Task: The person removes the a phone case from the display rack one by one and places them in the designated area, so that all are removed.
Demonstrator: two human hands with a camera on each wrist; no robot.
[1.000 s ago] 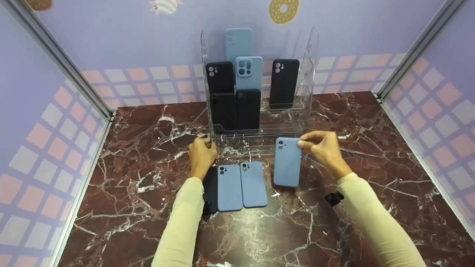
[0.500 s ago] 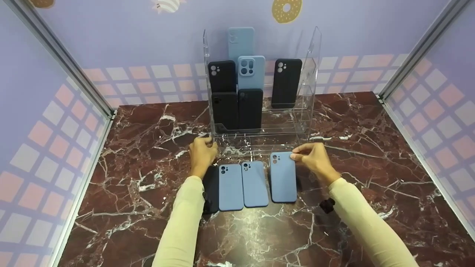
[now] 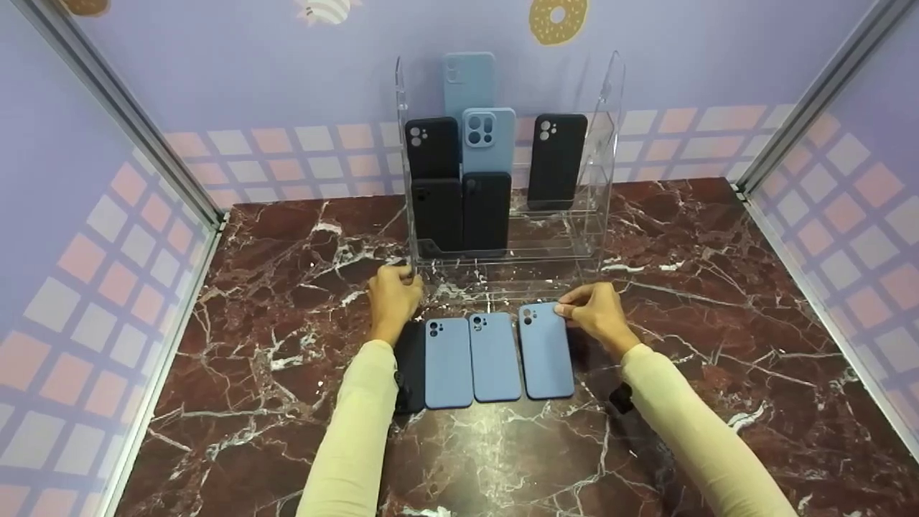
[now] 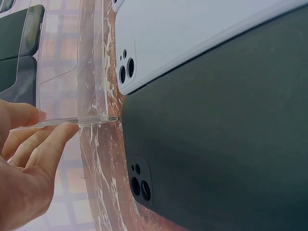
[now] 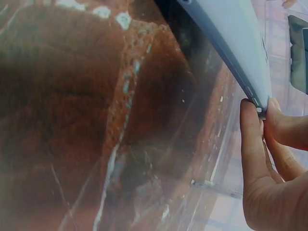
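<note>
My right hand (image 3: 597, 316) pinches the upper right corner of a blue phone case (image 3: 547, 359). In the right wrist view that corner sits between thumb and fingers, and the case (image 5: 240, 43) slopes up from the tabletop. My left hand (image 3: 393, 303) holds the front left edge of a clear display stand (image 3: 553, 253); the left wrist view has thumb and fingers on either side of the clear panel (image 4: 60, 86). Between the hands lie two blue phone cases, one (image 3: 449, 366) beside the other (image 3: 495, 359). A black phone case (image 3: 411, 373) is partly hidden by the left forearm.
The tiered stand bears several black cases, one (image 3: 557, 161) alone at the right, and two light blue cases, one (image 3: 490, 147) in front of the other (image 3: 469, 79). Patterned panels (image 3: 79, 258) enclose the marbled tabletop (image 3: 287, 431) at the back and sides.
My right hand has brought its blue case down and left, beside the other two blue cases. The left hand has stayed on the stand.
</note>
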